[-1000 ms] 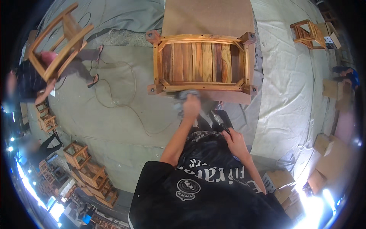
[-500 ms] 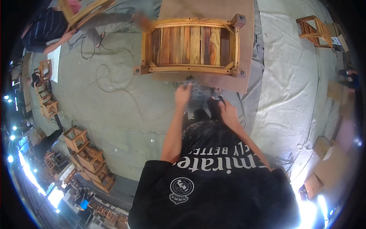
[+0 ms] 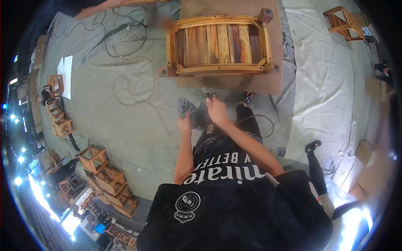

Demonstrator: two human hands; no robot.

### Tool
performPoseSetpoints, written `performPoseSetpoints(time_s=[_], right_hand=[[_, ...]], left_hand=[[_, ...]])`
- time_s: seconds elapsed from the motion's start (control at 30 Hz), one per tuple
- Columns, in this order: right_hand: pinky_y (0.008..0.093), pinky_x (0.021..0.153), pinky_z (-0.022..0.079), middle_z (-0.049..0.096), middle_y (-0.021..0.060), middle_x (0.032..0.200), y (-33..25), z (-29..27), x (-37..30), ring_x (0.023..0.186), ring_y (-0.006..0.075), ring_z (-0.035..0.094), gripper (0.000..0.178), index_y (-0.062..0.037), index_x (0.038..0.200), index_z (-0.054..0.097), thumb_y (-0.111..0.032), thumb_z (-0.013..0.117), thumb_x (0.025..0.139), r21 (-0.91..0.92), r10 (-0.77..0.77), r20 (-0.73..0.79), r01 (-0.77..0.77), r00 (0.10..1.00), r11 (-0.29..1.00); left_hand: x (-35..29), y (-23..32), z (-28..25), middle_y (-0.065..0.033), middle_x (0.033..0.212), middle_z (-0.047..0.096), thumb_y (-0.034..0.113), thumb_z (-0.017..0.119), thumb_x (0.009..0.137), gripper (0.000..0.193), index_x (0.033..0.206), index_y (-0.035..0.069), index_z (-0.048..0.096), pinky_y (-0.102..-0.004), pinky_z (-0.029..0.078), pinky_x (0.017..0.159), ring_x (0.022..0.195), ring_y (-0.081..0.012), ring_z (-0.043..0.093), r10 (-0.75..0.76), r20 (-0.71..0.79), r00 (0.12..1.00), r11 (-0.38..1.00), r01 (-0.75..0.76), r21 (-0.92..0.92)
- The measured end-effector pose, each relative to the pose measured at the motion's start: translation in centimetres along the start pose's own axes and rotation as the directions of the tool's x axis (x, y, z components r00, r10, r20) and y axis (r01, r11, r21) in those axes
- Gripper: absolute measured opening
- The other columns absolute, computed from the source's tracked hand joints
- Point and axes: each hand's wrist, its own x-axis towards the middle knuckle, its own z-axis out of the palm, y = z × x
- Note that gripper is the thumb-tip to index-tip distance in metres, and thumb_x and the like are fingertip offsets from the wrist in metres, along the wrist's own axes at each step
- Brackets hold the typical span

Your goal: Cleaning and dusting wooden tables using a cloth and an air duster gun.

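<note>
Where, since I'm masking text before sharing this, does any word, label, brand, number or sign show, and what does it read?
Black shirt, large white lettering: partly legible; wording not copied here.
Black shirt, smaller white lettering beside it: partly legible; also not copied.
Black shirt, round white crest: details too blurred to read.
Pale panel, upper right: dark marks, too small to read.

The head view looks steeply down, upright, past the black shirt (image 3: 243, 209), which lies nearest the lens on the wearer's side of the hands. The left hand (image 3: 184, 124) and right hand (image 3: 217, 111) fall near its middle; the fisheye stretches the covered floor (image 3: 142, 161) wide to either side of them.
</note>
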Motion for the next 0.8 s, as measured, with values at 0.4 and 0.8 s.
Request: performPoseSetpoints(time_s=[0.4,0.8], right_hand=[[0.0557,0.085,0.045,0.063,0.0317,0.087,-3.9,6.5,1.9,0.091,0.0505,0.060,0.046,0.0041,0.091,0.062,-0.039,0.045,0.096,0.090,0.187,0.006,-0.187,0.982,0.978],[0.0420,0.073,0.047,0.064,0.0233,0.079,-2.9,-0.2,-2.0,0.078,0.0353,0.064,0.043,0.0057,0.090,0.063,-0.036,0.050,0.093,-0.082,0.017,0.470,0.025,0.883,0.996]], left_hand=[[3.9,1.0,-5.4,-0.0199,0.097,0.060,0.024,0.070,0.084,0.059,0.124,-0.009,0.043,-0.0363,0.049,0.076,0.088,-0.0273,0.060,0.289,-0.156,0.944,0.949,-0.262,0.173],[12.0,7.5,4.6,-0.0136,0.098,0.065,0.024,0.070,0.087,0.041,0.107,-0.010,0.060,-0.0333,0.046,0.078,0.085,-0.0204,0.057,0.450,-0.058,0.891,0.875,-0.453,-0.172]])
